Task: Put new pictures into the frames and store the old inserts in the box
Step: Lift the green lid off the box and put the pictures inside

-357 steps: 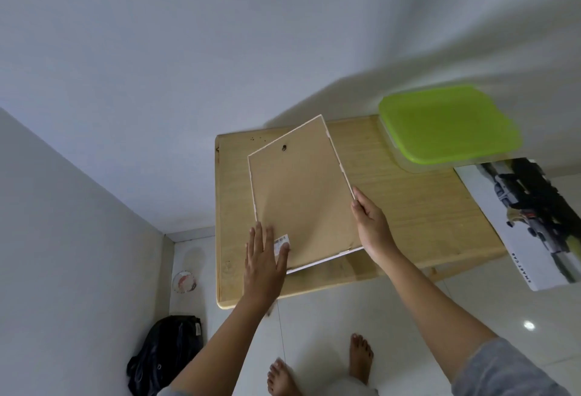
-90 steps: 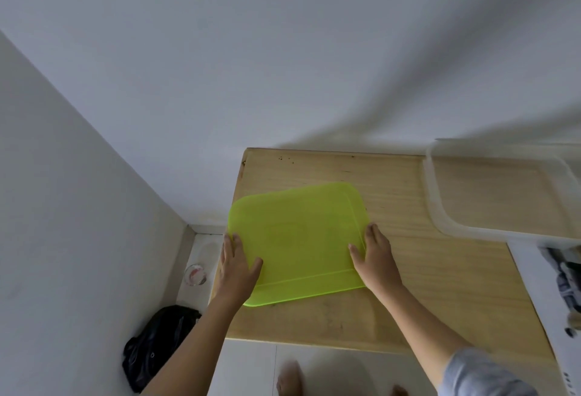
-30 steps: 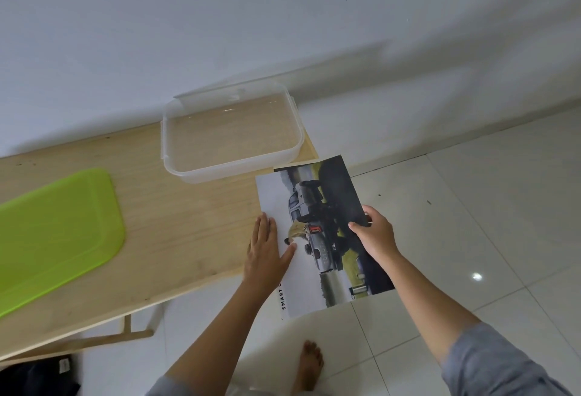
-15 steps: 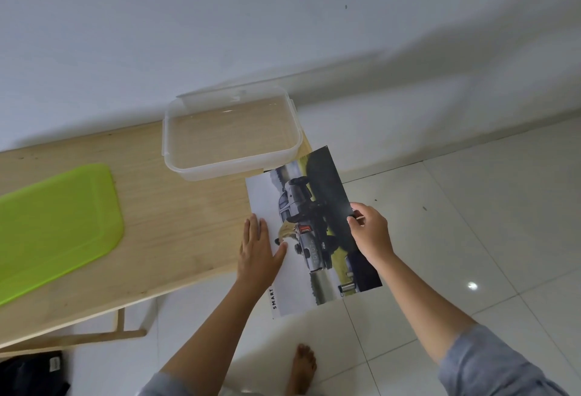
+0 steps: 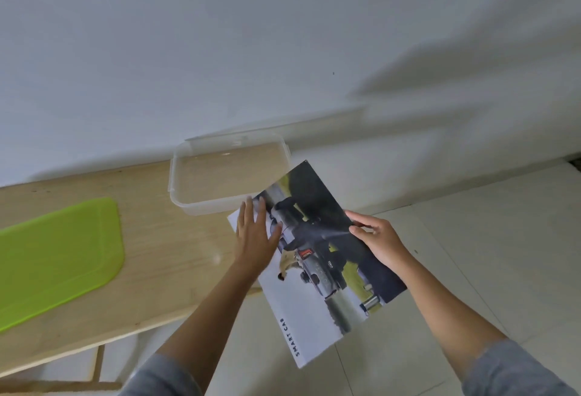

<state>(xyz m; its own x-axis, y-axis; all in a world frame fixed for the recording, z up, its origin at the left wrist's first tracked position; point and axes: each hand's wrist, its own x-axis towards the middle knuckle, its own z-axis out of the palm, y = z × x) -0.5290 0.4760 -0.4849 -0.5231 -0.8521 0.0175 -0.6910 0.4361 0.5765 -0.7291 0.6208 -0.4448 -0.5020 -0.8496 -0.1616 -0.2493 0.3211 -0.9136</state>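
Head view showed the print, a dark vehicle with "SMART CAB" down its white margin, held over the bench end, just beside the clear box. The left hand lay flat on it, fingers straight; the right hand pinched its edge. It looked thin, light and floppy, so likely best held at opposite edges.

Printed picture is tilted, white margin reading "SMART CAB", and hangs mostly past the right end of the wooden table, over tiled floor. Left hand lies flat on its left part, fingers straight. Right hand pinches its right edge. The picture's far corner overlaps the open-topped clear plastic box. 1 green lid lies on the table, well apart to the left.
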